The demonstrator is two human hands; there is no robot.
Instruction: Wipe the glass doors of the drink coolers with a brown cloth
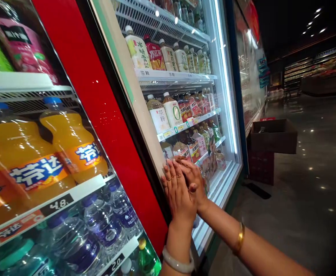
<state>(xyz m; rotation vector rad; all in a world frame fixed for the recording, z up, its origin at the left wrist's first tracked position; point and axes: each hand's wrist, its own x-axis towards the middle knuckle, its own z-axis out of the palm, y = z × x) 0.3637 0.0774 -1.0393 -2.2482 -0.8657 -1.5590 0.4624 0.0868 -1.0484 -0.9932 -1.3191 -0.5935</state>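
Note:
My left hand [180, 191], with a pale bangle at its wrist, lies flat with stretched fingers against the cream edge of a cooler door [145, 115]. Beside it and partly behind it is my right hand [195, 177], its arm wearing a gold bracelet [239, 238]. The right fingers also extend toward the door edge, their tips partly covered by the left hand. Neither hand holds anything that I can see. Behind the glass, close past the hands, stand drink bottles such as a white-labelled tea bottle [158, 117] and a red-labelled one [155, 53].
To the left, a red-framed cooler [99, 96] holds orange soda bottles [76, 138] and water bottles [103, 222] on shelves with price tags. At right, an open cardboard box [274, 138] rests on a dark red box [260, 166]. A shiny floor [308, 184] stretches beyond.

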